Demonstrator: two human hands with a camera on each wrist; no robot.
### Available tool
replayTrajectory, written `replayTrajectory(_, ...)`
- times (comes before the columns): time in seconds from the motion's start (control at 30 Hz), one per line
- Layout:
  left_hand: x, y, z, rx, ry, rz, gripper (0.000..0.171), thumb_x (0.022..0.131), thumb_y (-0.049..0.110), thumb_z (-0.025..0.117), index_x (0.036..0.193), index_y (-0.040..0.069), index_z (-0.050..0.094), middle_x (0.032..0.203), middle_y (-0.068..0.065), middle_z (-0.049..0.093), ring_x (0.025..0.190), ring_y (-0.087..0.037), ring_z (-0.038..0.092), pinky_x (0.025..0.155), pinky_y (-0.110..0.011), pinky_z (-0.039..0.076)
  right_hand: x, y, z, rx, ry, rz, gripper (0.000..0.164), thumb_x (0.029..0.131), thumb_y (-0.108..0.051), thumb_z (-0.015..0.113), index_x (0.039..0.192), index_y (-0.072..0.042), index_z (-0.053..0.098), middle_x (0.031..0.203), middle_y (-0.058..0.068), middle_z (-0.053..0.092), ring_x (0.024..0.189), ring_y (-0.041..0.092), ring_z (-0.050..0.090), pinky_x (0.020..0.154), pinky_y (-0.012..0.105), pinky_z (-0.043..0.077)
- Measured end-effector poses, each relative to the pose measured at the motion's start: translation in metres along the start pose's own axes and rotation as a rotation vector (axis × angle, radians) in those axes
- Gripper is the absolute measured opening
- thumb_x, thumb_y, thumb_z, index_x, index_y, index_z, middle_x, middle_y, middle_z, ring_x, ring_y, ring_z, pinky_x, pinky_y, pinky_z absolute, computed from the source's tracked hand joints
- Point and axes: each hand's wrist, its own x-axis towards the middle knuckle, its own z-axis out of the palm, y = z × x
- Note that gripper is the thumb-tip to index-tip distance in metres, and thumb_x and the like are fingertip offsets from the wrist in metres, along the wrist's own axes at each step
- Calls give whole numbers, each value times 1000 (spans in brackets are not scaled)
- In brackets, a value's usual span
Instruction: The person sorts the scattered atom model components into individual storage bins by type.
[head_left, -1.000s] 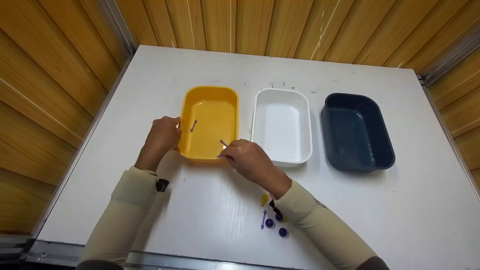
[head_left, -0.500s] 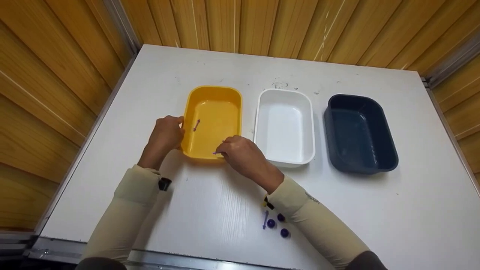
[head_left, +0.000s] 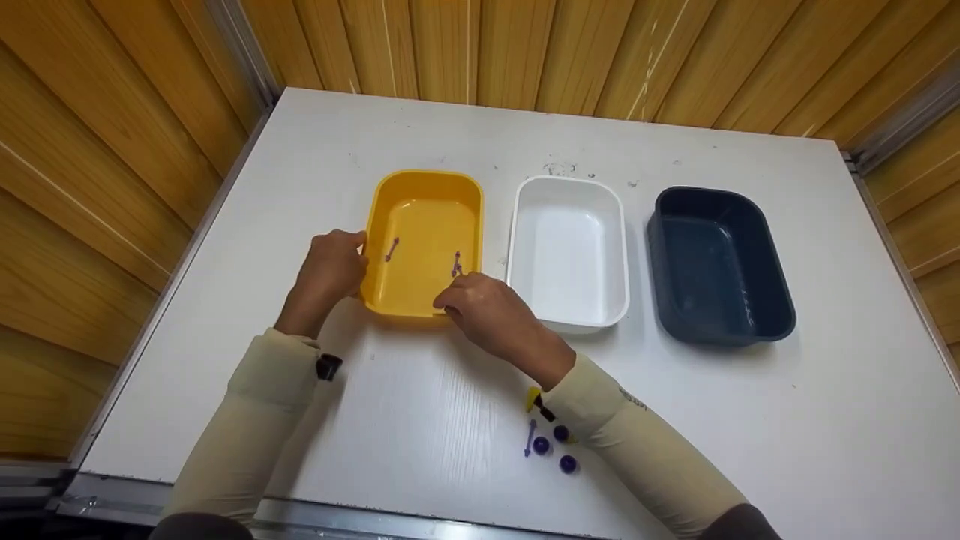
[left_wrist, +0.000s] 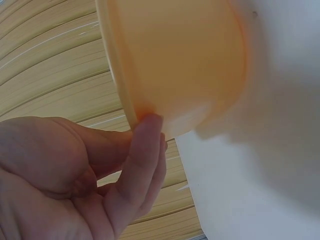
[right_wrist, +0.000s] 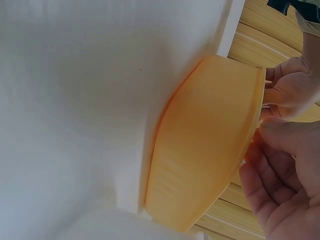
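My left hand [head_left: 330, 268] pinches the left rim of a yellow plastic bin [head_left: 420, 178], thumb and fingers on either side of its wall in the left wrist view. Over the bin's near right corner is my right hand [head_left: 484, 311], its fingers loosely bent with nothing showing between them; in the right wrist view the fingertips [right_wrist: 252, 172] are right at the rim. A thin purple rod with knobbed ends [head_left: 392, 249] lies at the left inside the bin. More purple rod pieces [head_left: 456, 264] lie just beyond the right hand, partly hidden by it.
A white bin [head_left: 624, 247] and a dark blue bin [head_left: 772, 262] stand to the right. Near the right sleeve lie a purple rod [head_left: 530, 438], several dark purple balls [head_left: 541, 445] and a yellow piece [head_left: 533, 399]. Wood-panelled walls [head_left: 465, 49] enclose the white table [head_left: 420, 420].
The purple rods that my right hand held now lie inside the yellow bin, let go. My left hand keeps its hold on the rim.
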Motion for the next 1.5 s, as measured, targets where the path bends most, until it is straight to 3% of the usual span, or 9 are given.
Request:
replayTrajectory(0.23, 0, 1, -1, -10, -20, -39, 44, 98, 10, 49, 142, 9, 47, 121, -15, 60, 79, -23, 63, 59, -23, 54, -14, 3, -9, 2, 38, -68, 12, 88, -7, 66, 91, -12, 76, 87, -1, 73, 81, 14, 66, 75, 24, 55)
replayTrajectory(0.37, 0, 3, 0, -25, -36, -51, 45, 98, 10, 49, 142, 9, 46, 120, -15, 61, 78, -23, 63, 60, -23, 55, -30, 4, -15, 29, 8, -72, 14, 87, -6, 66, 93, -13, 76, 88, -2, 73, 83, 14, 67, 77, 24, 56)
replayTrajectory(0.57, -3, 4, 2, -40, -53, -88, 45, 98, 9, 50, 142, 10, 46, 113, -15, 61, 77, -23, 61, 60, -23, 54, -58, 8, -23, 71, -105, -91, 15, 85, -3, 67, 94, -13, 75, 88, -3, 73, 81, 12, 66, 74, 23, 55)
replayTrajectory(0.8, 0, 11, -1, -86, -62, -129, 50, 99, 12, 50, 147, 15, 38, 122, -12, 59, 79, -22, 62, 61, -22, 55, -84, 17, -39, 95, -295, -60, 15, 84, -9, 71, 96, -16, 75, 90, -5, 72, 82, 8, 64, 74, 23, 54)
replayTrajectory(1.1, 2, 10, -3, -29, -14, -26, 34, 97, 9, 51, 130, 9, 57, 103, -14, 64, 77, -22, 65, 59, -25, 56, -105, 24, -42, 145, -458, -83, 14, 83, -9, 71, 95, -16, 75, 88, -6, 72, 82, 7, 61, 75, 23, 52)
replayTrajectory(1.5, 0, 8, -2, -46, -64, -122, 43, 98, 12, 50, 141, 11, 48, 103, -13, 61, 77, -21, 62, 61, -23, 54, -116, 25, -27, 164, -558, -159, 14, 81, -6, 72, 91, -15, 76, 89, -7, 72, 86, 7, 61, 79, 21, 51)
